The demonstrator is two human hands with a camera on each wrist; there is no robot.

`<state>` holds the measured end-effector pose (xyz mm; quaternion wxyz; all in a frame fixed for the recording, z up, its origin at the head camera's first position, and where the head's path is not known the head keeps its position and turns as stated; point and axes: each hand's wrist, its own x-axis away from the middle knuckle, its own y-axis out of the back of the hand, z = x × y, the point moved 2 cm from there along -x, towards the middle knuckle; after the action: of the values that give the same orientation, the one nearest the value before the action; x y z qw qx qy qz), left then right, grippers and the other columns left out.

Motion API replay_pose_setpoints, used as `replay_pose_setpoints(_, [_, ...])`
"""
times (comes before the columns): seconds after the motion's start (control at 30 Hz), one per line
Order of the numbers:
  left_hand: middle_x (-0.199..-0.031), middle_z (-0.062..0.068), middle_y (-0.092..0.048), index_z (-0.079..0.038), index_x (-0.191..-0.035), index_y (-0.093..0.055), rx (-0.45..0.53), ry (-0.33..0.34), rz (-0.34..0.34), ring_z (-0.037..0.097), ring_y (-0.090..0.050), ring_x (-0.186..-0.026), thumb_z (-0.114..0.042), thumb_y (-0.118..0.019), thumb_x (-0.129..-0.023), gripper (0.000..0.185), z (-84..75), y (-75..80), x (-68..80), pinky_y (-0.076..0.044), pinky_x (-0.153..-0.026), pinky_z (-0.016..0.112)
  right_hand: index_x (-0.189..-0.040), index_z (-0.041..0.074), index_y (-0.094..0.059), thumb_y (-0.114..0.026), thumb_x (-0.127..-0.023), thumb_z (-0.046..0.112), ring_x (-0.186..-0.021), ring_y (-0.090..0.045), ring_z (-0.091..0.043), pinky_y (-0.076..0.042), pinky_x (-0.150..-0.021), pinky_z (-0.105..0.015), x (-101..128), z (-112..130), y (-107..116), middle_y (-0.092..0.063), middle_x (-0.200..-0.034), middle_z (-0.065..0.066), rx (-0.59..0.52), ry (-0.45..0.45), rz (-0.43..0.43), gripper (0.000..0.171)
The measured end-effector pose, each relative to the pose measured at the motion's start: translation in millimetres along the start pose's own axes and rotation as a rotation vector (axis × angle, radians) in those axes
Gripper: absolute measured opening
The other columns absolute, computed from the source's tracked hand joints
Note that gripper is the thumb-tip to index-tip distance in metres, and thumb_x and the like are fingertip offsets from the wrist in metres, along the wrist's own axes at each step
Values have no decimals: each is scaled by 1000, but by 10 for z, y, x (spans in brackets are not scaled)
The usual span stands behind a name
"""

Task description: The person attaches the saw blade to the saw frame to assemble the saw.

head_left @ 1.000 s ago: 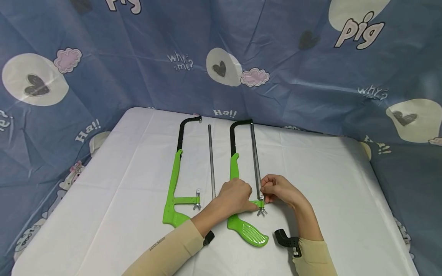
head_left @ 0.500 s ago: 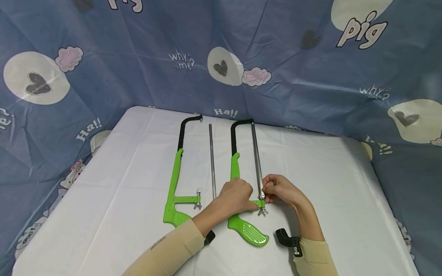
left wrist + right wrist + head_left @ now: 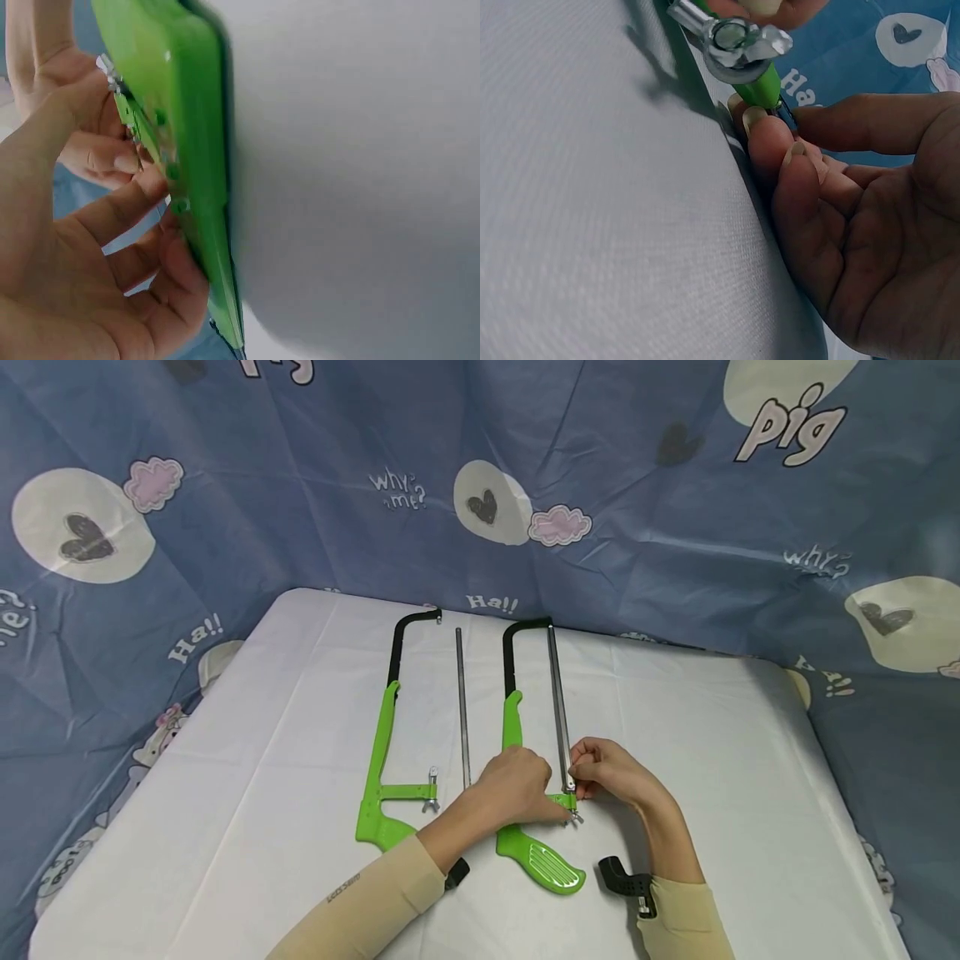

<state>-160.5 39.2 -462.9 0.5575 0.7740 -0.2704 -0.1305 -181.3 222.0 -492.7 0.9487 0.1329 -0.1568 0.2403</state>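
In the head view a green and black hacksaw frame (image 3: 551, 867) lies on the white table, a grey blade (image 3: 558, 702) running from its far tip to the near blade holder. My left hand (image 3: 512, 785) grips the green frame, thumb reaching to the wing nut (image 3: 576, 819). Curled fingers against the green side show in the left wrist view. On the blade's near end my right hand (image 3: 611, 770) pinches with thumb and fingers, beside the holder. The right wrist view has the silver wing nut close up; the blade end there is mostly hidden by fingertips.
A second green and black hacksaw frame (image 3: 380, 735) lies to the left, its handle partly under the left sleeve. Between the frames is a loose blade (image 3: 462, 710), its near end hidden by my left hand. A blue patterned cloth (image 3: 330, 485) rises behind the table (image 3: 712, 735).
My left thumb has shifted right onto the wing nut, which now sits at a different angle. The right hand keeps its pinch at the blade end, nearly still.
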Motion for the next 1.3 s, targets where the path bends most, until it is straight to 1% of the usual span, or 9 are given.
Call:
replay_pose_setpoints(0.1, [-65,-6,-54,-20,-64,-61,-30,21,15,16,-50,-68,-72,-73,-69,54,-42,-19,25,-40,-49,28,-104,-10,-49,-55,-92,1,-59,-62,-12,-54,-58,-25,-1,-7,5,-62,-71,-2,-9,-1,7,18])
replay_pose_setpoints(0.17, [-73,-4,-58,-19,-73,-66,-62,40,15,17,-51,-73,-75,-72,-68,56,-66,-42,34,-42,-51,30,-104,-10,-49,-55,-92,1,-59,-62,-12,-54,-58,-25,-3,-8,6,-62,-71,-2,-12,-3,9,18])
replay_pose_setpoints(0.3, [-81,-2,-63,-19,-85,-72,-129,57,1,18,-53,-78,-76,-70,-69,59,-98,-74,30,-46,-55,33,-105,-11,-48,-55,-92,1,-60,-63,-13,-54,-58,-25,-4,-3,11,-62,-71,-3,-8,-1,7,19])
replay_pose_setpoints(0.47, [-86,-2,-66,-20,-90,-73,-165,56,-5,18,-54,-80,-76,-69,-71,60,-101,-92,12,-48,-57,34,-105,-12,-48,-54,-92,1,-60,-63,-13,-55,-58,-26,-3,6,12,-61,-72,-4,2,-5,2,19])
replay_pose_setpoints(0.9, [-84,-2,-65,-20,-88,-73,-166,49,-6,18,-54,-79,-75,-70,-70,58,-95,-90,6,-48,-56,33,-106,-12,-48,-54,-93,1,-60,-64,-13,-54,-58,-25,-1,2,11,-62,-72,-4,-9,-4,7,19])
replay_pose_setpoints(1.07, [-83,-2,-65,-20,-87,-73,-153,43,3,18,-53,-77,-75,-70,-70,58,-84,-83,11,-46,-54,32,-107,-14,-48,-55,-93,1,-60,-64,-12,-55,-58,-25,-1,-1,13,-63,-73,-5,-4,6,5,21])
replay_pose_setpoints(1.13, [-81,-3,-65,-20,-84,-72,-136,33,8,18,-53,-76,-74,-71,-70,56,-73,-70,15,-45,-53,31,-107,-14,-48,-55,-93,1,-60,-64,-12,-55,-58,-25,0,-6,15,-63,-73,-5,-2,7,3,22])
replay_pose_setpoints(1.2, [-74,-5,-62,-20,-77,-69,-104,18,17,17,-52,-74,-70,-73,-71,51,-53,-57,17,-43,-52,30,-107,-14,-48,-55,-93,1,-59,-64,-12,-55,-58,-25,-1,-11,16,-63,-73,-5,-2,6,0,22])
replay_pose_setpoints(1.3, [-64,-7,-56,-20,-67,-61,-36,-20,30,13,-51,-67,-57,-78,-76,42,-8,-36,16,-41,-49,26,-107,-15,-48,-56,-93,1,-59,-64,-12,-55,-58,-25,-1,-17,16,-63,-73,-5,-3,4,-5,23])
